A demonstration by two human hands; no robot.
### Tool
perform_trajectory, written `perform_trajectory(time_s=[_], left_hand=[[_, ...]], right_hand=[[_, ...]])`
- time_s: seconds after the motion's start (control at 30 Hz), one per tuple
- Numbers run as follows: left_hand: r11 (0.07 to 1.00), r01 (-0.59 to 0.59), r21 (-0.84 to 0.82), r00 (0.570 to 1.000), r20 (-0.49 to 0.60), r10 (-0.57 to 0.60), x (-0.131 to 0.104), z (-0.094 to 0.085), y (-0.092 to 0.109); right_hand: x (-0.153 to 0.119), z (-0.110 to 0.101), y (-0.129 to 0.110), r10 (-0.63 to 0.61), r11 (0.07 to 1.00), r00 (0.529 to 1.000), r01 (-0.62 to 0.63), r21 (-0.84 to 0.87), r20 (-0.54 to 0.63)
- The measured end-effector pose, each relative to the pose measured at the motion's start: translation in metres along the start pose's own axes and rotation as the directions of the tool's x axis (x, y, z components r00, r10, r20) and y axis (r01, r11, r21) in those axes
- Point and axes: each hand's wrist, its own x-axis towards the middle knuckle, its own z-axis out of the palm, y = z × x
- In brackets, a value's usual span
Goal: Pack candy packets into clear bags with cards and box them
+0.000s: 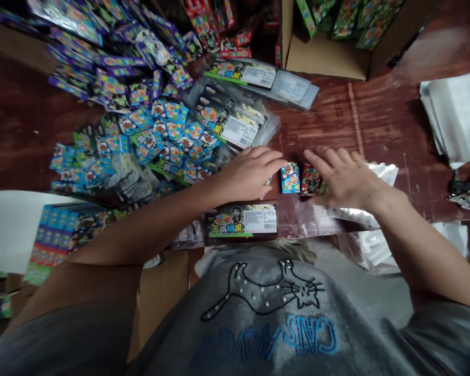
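A small blue candy box (290, 178) lies on the dark red table between my hands. My left hand (252, 174) is left of it, thumb near its top corner, fingers apart and partly over a small purple-edged box (267, 187). My right hand (344, 177) rests palm down with fingers spread, partly covering a red candy box (310, 179) just right of the blue one. Below my left hand, a flat black and green printed bag (241, 220) lies at the table's front edge.
Piles of blue boxes (172, 136) and purple boxes (113, 78) spread at left. More printed bags (235, 117) lie behind my left hand. A cardboard box (325, 56) holds green packs at the back. White sheets (458, 115) and keys (464, 190) are at right.
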Motion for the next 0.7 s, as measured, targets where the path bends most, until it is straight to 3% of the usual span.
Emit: perform_trajectory(time_s=[0.03,0.1,0.2,0.3,0.43,0.53,0.6,0.7], left_hand=[[1.0,0.012,0.002,1.0,0.012,-0.012,0.002,0.0,0.001],[1.0,0.009,0.018,0.999,0.045,-0.01,0.002,0.001,0.0],[0.997,-0.07,0.045,0.993,0.098,0.065,-0.01,0.004,-0.01],[0.988,-0.147,0.05,0.982,0.129,0.14,-0.02,0.009,-0.022],[0.978,-0.19,0.092,0.975,0.131,0.177,-0.021,0.01,-0.027],[0.995,-0.07,0.07,0.997,0.017,0.069,-0.02,0.008,-0.019],[0.994,0.103,-0.039,0.989,-0.106,-0.106,-0.02,0.01,-0.009],[0.882,0.361,-0.302,0.871,-0.228,-0.435,-0.019,0.017,0.002]], right_hand=[[0.001,0.003,-0.002,-0.072,0.997,0.997,0.072,-0.007,0.025],[0.004,0.008,-0.004,-0.073,0.997,0.997,0.074,-0.028,0.025],[0.013,0.006,-0.002,0.075,0.997,0.994,-0.077,-0.022,-0.085],[0.025,-0.005,0.002,0.275,0.959,0.944,-0.255,0.125,-0.182],[0.04,-0.017,-0.002,0.487,0.844,0.868,-0.44,0.306,-0.097],[0.042,-0.012,-0.008,0.525,0.799,0.85,-0.472,0.372,-0.048],[0.038,-0.003,-0.012,0.523,0.796,0.85,-0.462,0.391,-0.06],[0.029,0.008,-0.017,0.498,0.82,0.866,-0.451,0.353,-0.051]])
